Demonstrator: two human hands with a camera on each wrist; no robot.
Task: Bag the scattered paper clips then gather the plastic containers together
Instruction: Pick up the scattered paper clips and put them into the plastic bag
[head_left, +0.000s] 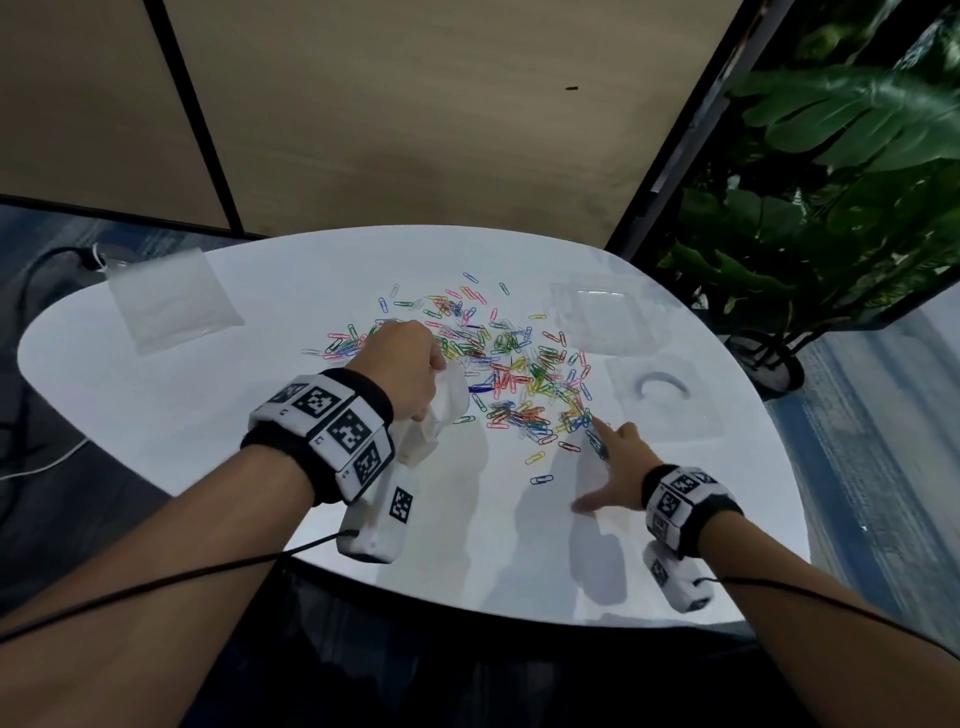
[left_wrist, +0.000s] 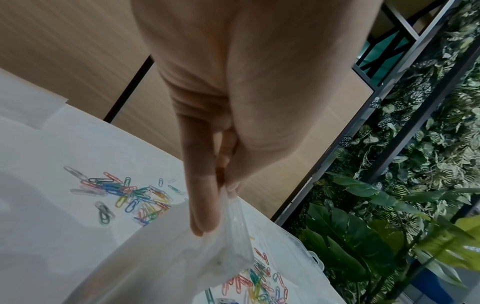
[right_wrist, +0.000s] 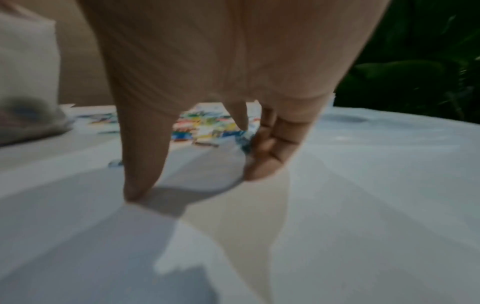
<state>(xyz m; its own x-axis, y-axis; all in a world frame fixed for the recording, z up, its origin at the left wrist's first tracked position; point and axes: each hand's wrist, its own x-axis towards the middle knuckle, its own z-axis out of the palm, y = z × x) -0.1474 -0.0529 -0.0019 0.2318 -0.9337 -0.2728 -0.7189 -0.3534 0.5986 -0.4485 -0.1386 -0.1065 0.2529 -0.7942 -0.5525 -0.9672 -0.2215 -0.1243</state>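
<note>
Many coloured paper clips (head_left: 511, 376) lie scattered across the middle of the white table (head_left: 197, 415). My left hand (head_left: 415, 364) hovers over their left side and pinches the rim of a clear plastic bag (head_left: 456, 395) between thumb and fingers. The left wrist view shows the left hand (left_wrist: 223, 195) holding the bag (left_wrist: 197, 257), which hangs limp with paper clips (left_wrist: 124, 193) behind it. My right hand (head_left: 597, 462) rests spread on the table, index fingertip at the pile's near right edge. The blurred right wrist view shows the right hand (right_wrist: 197, 181) touching the table beside the paper clips (right_wrist: 205, 127).
Two clear plastic containers stand right of the clips, one at the back (head_left: 602, 317) and one nearer (head_left: 665, 400). A flat stack of clear bags (head_left: 171, 301) lies at the far left. A large potted plant (head_left: 831, 208) stands beyond the right edge.
</note>
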